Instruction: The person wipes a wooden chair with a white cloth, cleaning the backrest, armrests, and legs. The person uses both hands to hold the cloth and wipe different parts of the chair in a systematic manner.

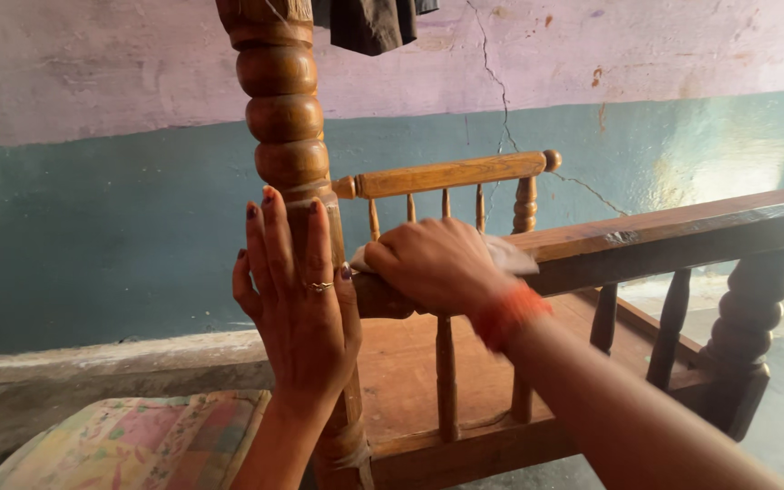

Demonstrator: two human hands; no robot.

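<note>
The left hand point(297, 295) stands flat and upright at centre frame, fingers extended and held together, gripping nothing; the palm presses against the turned wooden post point(288, 118), with the fingertips reaching to where the rounded sections end. A thin ring sits on one finger, and the nails carry dark polish.

The right hand point(433, 265) lies just right of the left, fingers curled down over a pale cloth point(512, 257), pinning it against the top of the wooden side rail point(664, 238) where that rail meets the post. Only an edge of the cloth shows beyond the knuckles. A red-orange thread band circles the right wrist, blurred.

The rail runs from the post toward the right edge of the frame, carried on turned spindles point(446, 381) above a flat wooden base. Behind the hands, a shorter spindled railing point(451, 174) with a rounded end knob crosses the middle of the frame.

At lower left lies a patterned cushion point(138, 440) in pastel colours. The wall point(102, 218) behind is teal below, pale pink above, and cracked. Dark fabric point(369, 23) hangs at the top edge.
</note>
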